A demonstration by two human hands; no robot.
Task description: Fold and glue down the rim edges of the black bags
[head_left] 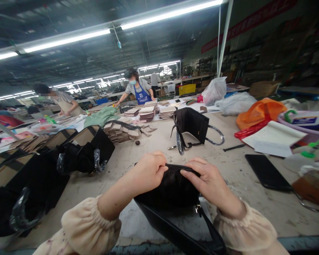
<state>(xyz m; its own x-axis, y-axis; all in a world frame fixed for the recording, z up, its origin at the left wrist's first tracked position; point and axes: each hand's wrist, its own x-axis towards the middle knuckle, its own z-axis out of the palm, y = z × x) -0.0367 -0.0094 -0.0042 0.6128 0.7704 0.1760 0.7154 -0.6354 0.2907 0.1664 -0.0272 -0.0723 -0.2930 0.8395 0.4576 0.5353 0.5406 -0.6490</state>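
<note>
A black handbag (175, 193) lies in front of me at the table's near edge, its dark inside facing me. My left hand (151, 170) pinches the bag's upper rim with thumb and fingers. To its right, my right hand (206, 177) grips the same rim, thumb on the near side and fingers over the far side. A strap (210, 223) with a metal clasp hangs from the bag's right side. Beyond my hands stands another black bag (192, 125), its handle wrapped in clear plastic.
Several black bags (85, 152) stand at left beside stacked brown pieces (122, 131). At right are a black phone (267, 171), an open notebook (275, 136), a spray bottle (307, 156) and an orange bag (260, 113). A person in a blue apron (142, 92) works across the table.
</note>
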